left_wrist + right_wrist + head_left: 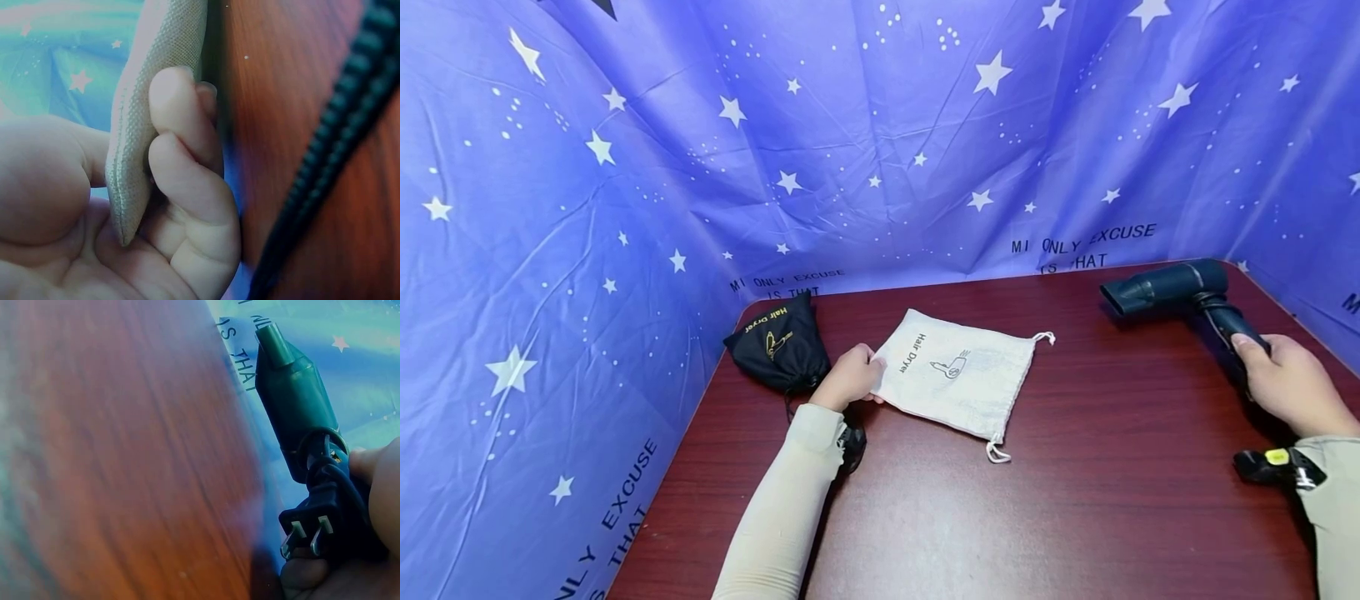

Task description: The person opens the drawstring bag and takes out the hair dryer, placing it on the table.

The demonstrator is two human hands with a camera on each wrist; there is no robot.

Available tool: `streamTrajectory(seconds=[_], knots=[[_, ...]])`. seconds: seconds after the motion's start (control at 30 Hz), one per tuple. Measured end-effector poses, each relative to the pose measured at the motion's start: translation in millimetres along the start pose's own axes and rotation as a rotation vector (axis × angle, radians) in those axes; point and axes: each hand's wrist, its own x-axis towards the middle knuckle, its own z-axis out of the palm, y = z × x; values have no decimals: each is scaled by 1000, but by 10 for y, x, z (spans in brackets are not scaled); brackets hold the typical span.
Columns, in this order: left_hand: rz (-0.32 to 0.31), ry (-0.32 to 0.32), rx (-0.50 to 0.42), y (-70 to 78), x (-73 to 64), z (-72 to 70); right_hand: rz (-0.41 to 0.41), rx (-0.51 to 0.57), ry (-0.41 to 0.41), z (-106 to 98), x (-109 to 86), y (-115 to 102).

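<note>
In the head view a white drawstring bag (977, 375), printed "Hair Dryer" with a small drawing, lies toward the middle of the table. My left hand (850, 379) pinches its left edge between thumb and curled fingers. The left wrist view shows the bag's woven corner (134, 144) in that grip. On the right, my right hand (1292, 379) grips the handle of a dark hair dryer (1180, 285), its nozzle facing left. The right wrist view shows the dryer's cord wrapped by the handle and its two-prong plug (312, 519) beside the fingers.
A black drawstring bag (782, 346) with yellow "Hair Dryer" print sits at the back left, just beyond the left wrist. The dark red wooden table (1000, 525) is bounded at the back and sides by blue star-patterned cloth (865, 108).
</note>
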Motion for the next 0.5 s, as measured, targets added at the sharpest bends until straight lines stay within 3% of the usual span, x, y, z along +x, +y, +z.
streamTrajectory(seconds=[0.5], knots=[[-3,-7,1,-5,9,3,62,-14,33,-44,115,61]])
